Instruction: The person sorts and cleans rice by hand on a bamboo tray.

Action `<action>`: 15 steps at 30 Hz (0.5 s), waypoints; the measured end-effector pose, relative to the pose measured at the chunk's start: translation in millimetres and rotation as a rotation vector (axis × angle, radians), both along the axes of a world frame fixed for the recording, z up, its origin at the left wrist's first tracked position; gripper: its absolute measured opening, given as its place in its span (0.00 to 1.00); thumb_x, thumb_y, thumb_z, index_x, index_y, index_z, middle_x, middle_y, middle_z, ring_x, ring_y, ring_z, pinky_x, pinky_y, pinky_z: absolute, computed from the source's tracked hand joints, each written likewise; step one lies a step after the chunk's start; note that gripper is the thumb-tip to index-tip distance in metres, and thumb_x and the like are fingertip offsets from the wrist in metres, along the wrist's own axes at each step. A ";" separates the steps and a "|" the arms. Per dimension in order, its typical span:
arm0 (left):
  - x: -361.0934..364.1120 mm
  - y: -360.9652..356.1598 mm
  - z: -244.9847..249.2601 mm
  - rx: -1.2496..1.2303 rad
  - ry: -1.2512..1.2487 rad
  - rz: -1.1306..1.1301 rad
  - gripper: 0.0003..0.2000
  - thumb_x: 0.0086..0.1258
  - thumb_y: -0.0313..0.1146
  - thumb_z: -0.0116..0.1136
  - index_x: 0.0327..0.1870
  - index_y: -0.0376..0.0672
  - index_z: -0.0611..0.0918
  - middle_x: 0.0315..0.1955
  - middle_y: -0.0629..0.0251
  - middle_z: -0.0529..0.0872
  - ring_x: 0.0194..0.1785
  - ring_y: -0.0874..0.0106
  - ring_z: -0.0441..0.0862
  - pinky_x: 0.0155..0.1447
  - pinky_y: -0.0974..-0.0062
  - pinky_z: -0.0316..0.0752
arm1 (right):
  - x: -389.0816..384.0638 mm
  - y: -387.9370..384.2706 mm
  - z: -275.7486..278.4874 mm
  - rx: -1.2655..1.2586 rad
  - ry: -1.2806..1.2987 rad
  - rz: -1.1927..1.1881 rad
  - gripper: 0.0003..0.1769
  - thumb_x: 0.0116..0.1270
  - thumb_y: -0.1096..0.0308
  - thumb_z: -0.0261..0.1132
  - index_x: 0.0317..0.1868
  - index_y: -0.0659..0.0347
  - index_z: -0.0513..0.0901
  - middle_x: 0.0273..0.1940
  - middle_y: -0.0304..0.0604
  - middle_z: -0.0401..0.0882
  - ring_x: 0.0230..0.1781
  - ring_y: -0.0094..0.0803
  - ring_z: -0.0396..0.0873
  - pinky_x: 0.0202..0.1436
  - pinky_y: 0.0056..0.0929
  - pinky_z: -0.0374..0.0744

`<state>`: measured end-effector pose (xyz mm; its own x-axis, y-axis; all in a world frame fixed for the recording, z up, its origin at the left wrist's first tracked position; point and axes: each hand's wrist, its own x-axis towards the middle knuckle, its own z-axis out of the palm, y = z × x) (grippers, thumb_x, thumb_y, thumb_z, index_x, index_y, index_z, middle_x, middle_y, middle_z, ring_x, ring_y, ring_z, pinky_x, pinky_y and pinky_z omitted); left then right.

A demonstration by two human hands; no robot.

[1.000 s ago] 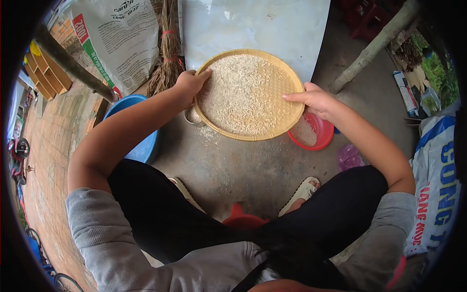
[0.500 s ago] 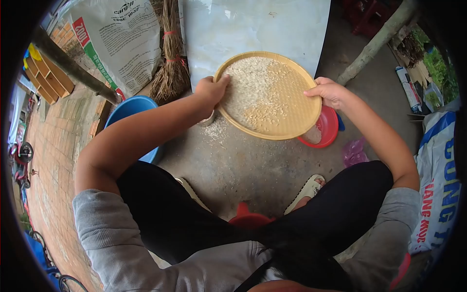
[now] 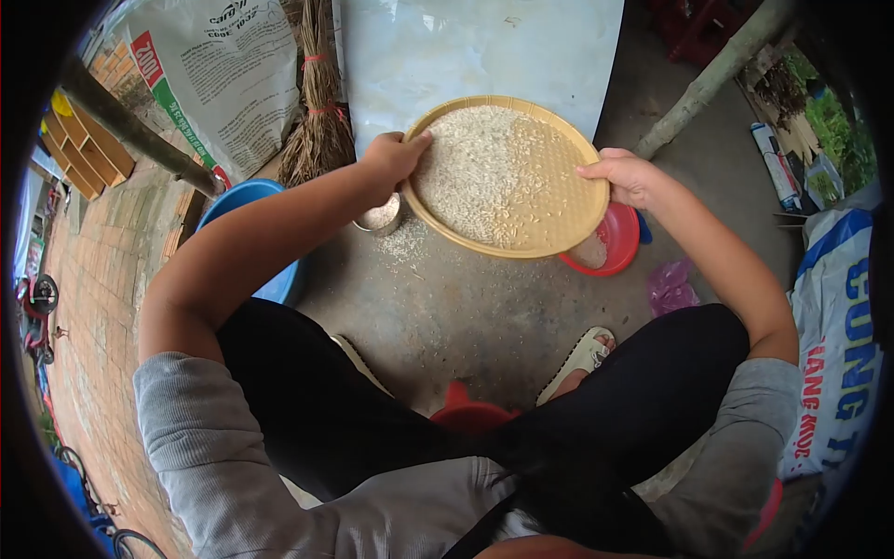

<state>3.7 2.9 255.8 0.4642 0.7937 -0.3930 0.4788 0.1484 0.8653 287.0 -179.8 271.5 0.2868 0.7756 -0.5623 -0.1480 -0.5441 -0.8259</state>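
A round woven tray [image 3: 570, 210] is held up above the floor, between my two hands. My left hand [image 3: 396, 156] grips its left rim, thumb on top. On the right rim my right hand [image 3: 626, 177] is closed, also with the thumb over the edge. Whitish grain [image 3: 475, 163] covers the left and middle of the tray, with scattered yellowish grains towards the right. Below the tray's left side stands a small round container [image 3: 380, 216] of grain. A red bowl [image 3: 626, 244] with some grain is partly hidden under the right side.
A blue basin [image 3: 244, 194] sits behind my left forearm. Spilled grain [image 3: 407, 244] and a purple bag [image 3: 672, 287] lie on the floor. A straw broom [image 3: 318, 121], a large sack [image 3: 219, 88] and a wooden pole [image 3: 712, 82] stand ahead; another sack [image 3: 838, 345] is at right.
The tray and both hands appear slightly further left and up. The grain has spread differently over the tray, and more of the small round container shows.
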 end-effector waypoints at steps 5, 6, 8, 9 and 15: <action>-13.2 33.6 0.5 -0.014 -0.057 0.082 0.24 0.70 0.49 0.52 0.51 0.32 0.76 0.34 0.56 0.83 0.35 0.66 0.84 0.40 0.67 0.83 | -38.1 2.6 20.1 0.119 0.054 0.074 0.19 0.62 0.76 0.63 0.52 0.69 0.70 0.50 0.50 0.76 0.53 0.36 0.77 0.57 0.37 0.76; -8.2 20.7 0.0 -0.008 -0.054 0.149 0.22 0.69 0.49 0.54 0.48 0.35 0.78 0.31 0.59 0.83 0.33 0.69 0.83 0.36 0.68 0.80 | -30.6 1.4 19.0 0.122 0.028 0.039 0.19 0.62 0.76 0.63 0.52 0.69 0.70 0.50 0.50 0.76 0.53 0.37 0.77 0.57 0.37 0.76; 1.0 -2.0 -5.2 0.068 0.051 0.107 0.21 0.69 0.49 0.54 0.46 0.37 0.79 0.29 0.62 0.82 0.29 0.71 0.79 0.31 0.71 0.75 | 0.0 1.5 7.2 0.084 0.020 -0.015 0.16 0.62 0.77 0.63 0.49 0.71 0.70 0.49 0.52 0.76 0.51 0.39 0.78 0.57 0.38 0.77; 5.7 -10.7 -8.1 0.033 0.059 0.066 0.21 0.68 0.50 0.55 0.46 0.37 0.80 0.28 0.62 0.81 0.27 0.72 0.78 0.29 0.71 0.73 | 5.5 -1.0 8.8 0.037 0.031 -0.023 0.18 0.61 0.78 0.63 0.50 0.73 0.70 0.49 0.53 0.76 0.51 0.41 0.78 0.57 0.39 0.77; -9.5 25.6 -1.8 -0.071 -0.041 0.110 0.22 0.70 0.46 0.53 0.50 0.33 0.76 0.33 0.55 0.83 0.31 0.66 0.84 0.34 0.69 0.83 | -27.5 -3.5 15.5 0.024 0.040 0.012 0.16 0.61 0.75 0.64 0.49 0.69 0.71 0.48 0.51 0.77 0.51 0.39 0.78 0.56 0.38 0.77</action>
<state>-5.8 28.5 254.0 0.3932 0.8114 -0.4325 0.4207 0.2595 0.8693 259.5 -183.3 286.9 0.2554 0.7921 -0.5544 -0.1748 -0.5261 -0.8322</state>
